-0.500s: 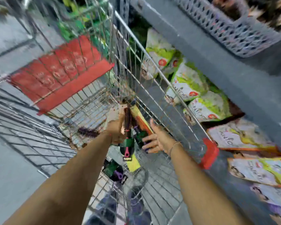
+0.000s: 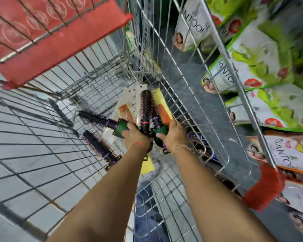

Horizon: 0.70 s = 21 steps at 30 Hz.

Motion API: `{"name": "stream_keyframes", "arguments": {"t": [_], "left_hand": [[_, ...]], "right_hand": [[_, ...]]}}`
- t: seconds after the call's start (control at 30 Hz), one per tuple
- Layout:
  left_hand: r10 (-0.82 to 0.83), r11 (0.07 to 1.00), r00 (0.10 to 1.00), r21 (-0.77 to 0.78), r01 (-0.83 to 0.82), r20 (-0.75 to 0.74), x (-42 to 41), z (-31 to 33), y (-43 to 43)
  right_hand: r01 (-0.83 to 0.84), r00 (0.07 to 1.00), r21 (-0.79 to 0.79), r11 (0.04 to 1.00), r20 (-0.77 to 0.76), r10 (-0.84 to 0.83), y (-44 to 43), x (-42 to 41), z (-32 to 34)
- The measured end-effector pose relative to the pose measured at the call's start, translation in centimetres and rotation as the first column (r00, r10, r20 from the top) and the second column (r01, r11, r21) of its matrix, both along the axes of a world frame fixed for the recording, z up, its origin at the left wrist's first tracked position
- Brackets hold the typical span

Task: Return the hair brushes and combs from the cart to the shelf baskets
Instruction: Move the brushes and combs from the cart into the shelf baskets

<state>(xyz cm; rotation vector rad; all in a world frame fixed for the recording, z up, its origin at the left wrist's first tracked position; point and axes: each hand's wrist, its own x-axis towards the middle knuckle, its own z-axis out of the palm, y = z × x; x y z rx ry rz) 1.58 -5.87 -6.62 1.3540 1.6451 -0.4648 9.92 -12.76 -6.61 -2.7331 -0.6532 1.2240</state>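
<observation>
Both my arms reach down into the wire shopping cart (image 2: 180,79). My left hand (image 2: 136,135) grips a bunch of round hair brushes by their green and purple handles: one brush (image 2: 96,117) sticks out to the left and a pink-bristled one (image 2: 146,105) points away from me. My right hand (image 2: 175,135) is closed on the green handle (image 2: 162,132) of a brush beside an orange packaged comb (image 2: 163,110). Another black round brush (image 2: 99,147) lies on the cart floor, left of my left wrist.
The red child-seat flap (image 2: 56,44) of the cart hangs at upper left. Grey shelves on the right hold green and white product boxes (image 2: 262,55). A red cart corner bumper (image 2: 264,187) sits near my right forearm. Grey floor tiles show through the wires.
The view has dropped closer into the cart. My right hand, open half a second ago, has closed on a brush handle next to my left hand's bunch.
</observation>
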Motion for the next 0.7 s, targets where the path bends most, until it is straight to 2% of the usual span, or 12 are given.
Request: {"name": "stream_keyframes", "arguments": {"t": [0.13, 0.27, 0.3, 0.4, 0.47, 0.53, 0.6, 0.7], "left_hand": [[-0.016, 0.999, 0.998, -0.034, 0.019, 0.066, -0.5, -0.6, 0.5], [-0.048, 0.996, 0.99, -0.071, 0.057, 0.129, -0.8, -1.0, 1.7], [-0.014, 0.995, 0.988, -0.1, 0.03, 0.153, -0.9, -1.3, 1.9], [0.223, 0.95, 0.948, -0.267, -0.159, 0.228, -1.0, -1.1, 2.0], [0.259, 0.924, 0.941, -0.339, -0.175, 0.22, -0.9, -0.3, 1.9], [0.188, 0.918, 0.961, -0.384, -0.099, 0.202, -0.9, 1.0, 2.2], [0.025, 0.927, 0.979, -0.37, 0.053, 0.203, -1.0, 3.1, 2.8], [-0.315, 0.916, 0.931, -0.197, 0.35, 0.186, -1.4, 7.2, 4.4]], "right_hand": [[-0.076, 0.996, -0.022, 0.997, 0.043, 0.077, 0.2, 0.1, -0.5], [0.065, 0.997, 0.031, 0.997, -0.04, -0.063, 0.5, -0.3, -0.7], [0.128, 0.989, 0.056, 0.99, -0.076, -0.124, 0.5, -0.4, -0.9], [0.288, 0.948, 0.083, 0.954, -0.168, -0.272, 0.5, -0.5, -1.2], [0.351, 0.923, 0.076, 0.933, -0.2, -0.33, 0.2, -0.3, -0.5], [0.369, 0.912, 0.044, 0.929, -0.211, -0.352, 0.0, -0.2, 0.6], [0.357, 0.917, 0.02, 0.934, -0.198, -0.346, -0.4, -0.4, 2.4], [0.358, 0.916, 0.017, 0.933, -0.199, -0.348, -1.0, -1.2, 5.4]]}}
